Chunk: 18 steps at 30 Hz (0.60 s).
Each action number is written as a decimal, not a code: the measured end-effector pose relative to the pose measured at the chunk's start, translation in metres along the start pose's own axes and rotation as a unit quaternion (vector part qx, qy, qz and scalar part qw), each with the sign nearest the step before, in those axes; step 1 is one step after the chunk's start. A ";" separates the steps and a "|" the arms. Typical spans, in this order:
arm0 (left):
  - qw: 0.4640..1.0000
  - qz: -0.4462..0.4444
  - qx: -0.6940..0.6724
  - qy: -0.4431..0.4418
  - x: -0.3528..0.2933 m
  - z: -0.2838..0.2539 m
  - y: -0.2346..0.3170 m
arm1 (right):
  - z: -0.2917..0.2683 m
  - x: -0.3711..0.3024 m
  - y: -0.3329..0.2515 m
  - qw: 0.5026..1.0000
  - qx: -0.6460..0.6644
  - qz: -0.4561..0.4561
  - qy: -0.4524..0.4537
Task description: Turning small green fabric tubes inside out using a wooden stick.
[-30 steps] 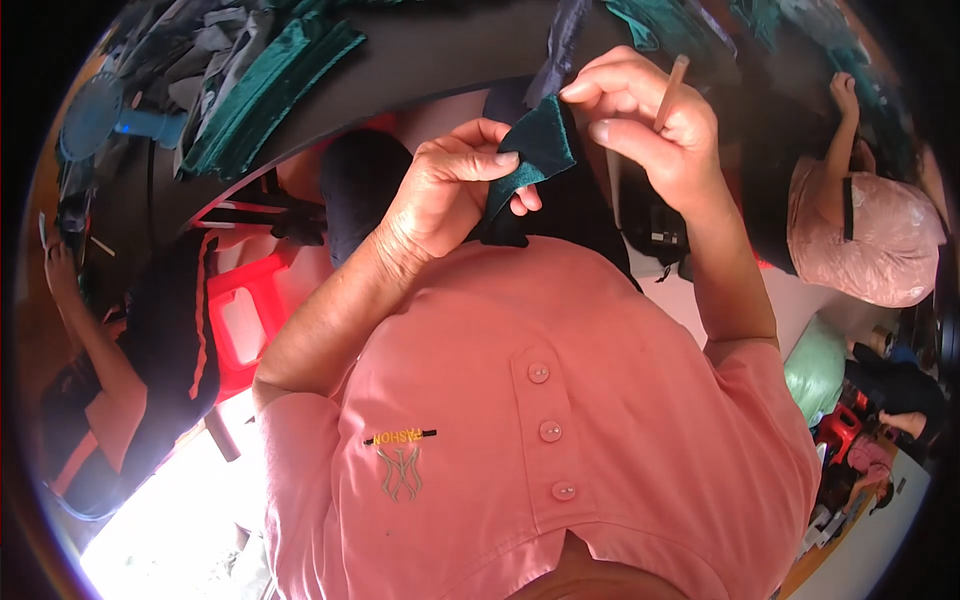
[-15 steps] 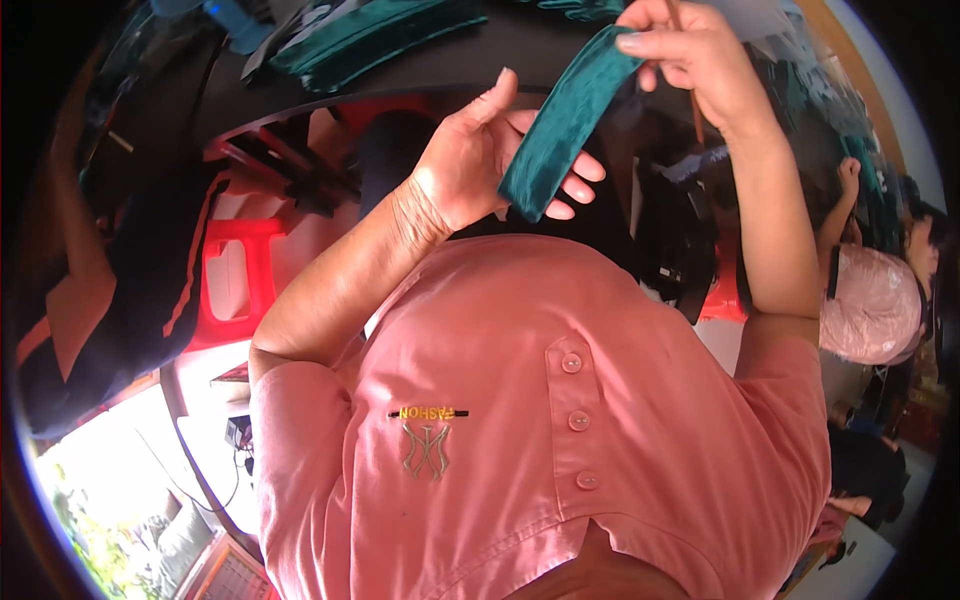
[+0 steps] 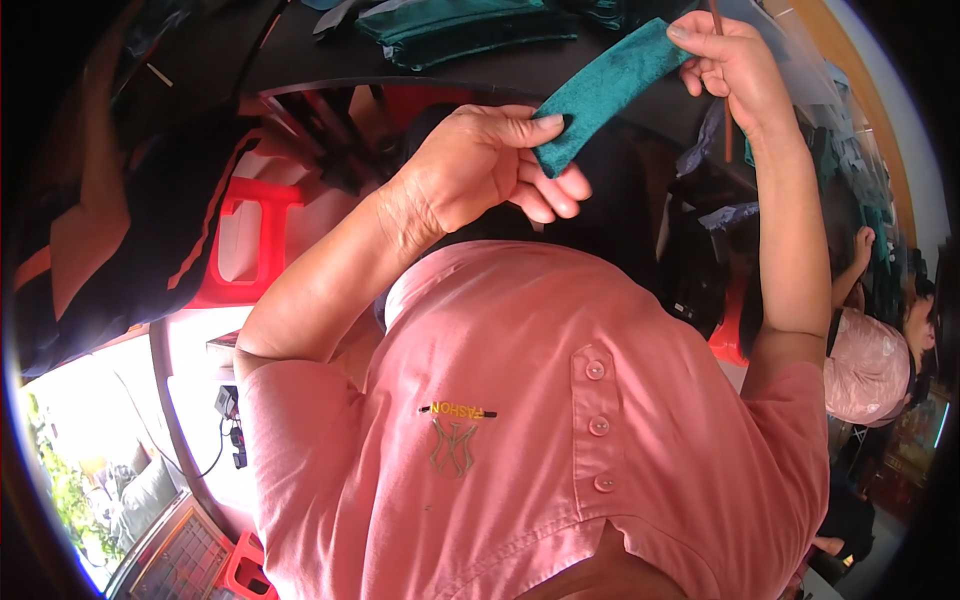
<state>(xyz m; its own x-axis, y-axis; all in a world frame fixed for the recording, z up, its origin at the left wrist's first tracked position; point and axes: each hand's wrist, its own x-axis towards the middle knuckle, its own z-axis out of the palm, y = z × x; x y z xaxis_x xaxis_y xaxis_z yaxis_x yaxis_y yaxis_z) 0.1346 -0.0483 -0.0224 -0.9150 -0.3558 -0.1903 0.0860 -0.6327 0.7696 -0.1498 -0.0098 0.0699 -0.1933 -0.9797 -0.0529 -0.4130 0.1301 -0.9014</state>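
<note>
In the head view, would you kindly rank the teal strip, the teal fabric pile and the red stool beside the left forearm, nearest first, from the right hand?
1. Teal strip: pinched in the right hand.
2. Teal fabric pile: leftward, on the table.
3. Red stool: farther left and lower.

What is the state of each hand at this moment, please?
Left hand: holding the lower end of the green cloth, thumb on top.
Right hand: closed, pinching the cloth's upper end, with a thin brown stick also in it.
</note>
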 end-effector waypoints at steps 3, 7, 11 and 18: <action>0.991 0.009 0.045 0.123 -0.019 0.001 0.013 | 0.013 0.012 0.004 0.999 -0.021 -0.032 0.016; 0.935 0.107 0.157 0.299 -0.037 -0.003 0.057 | 0.036 0.036 -0.020 0.996 -0.046 -0.056 0.049; 0.891 0.164 0.176 0.386 -0.032 -0.051 0.100 | 0.081 0.077 -0.041 0.978 -0.150 -0.048 0.134; 0.800 0.091 0.476 0.355 -0.006 -0.091 0.100 | 0.105 0.086 -0.027 0.887 -0.437 -0.072 0.130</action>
<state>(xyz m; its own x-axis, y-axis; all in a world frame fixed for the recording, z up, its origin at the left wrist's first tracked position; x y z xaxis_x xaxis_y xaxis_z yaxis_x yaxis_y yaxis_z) 0.1843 -0.1722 -0.0004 -0.4387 -0.8966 -0.0609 -0.4555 0.1634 0.8751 -0.0617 -0.1139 0.0446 -0.2337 -0.9425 0.2388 -0.9604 0.1854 -0.2080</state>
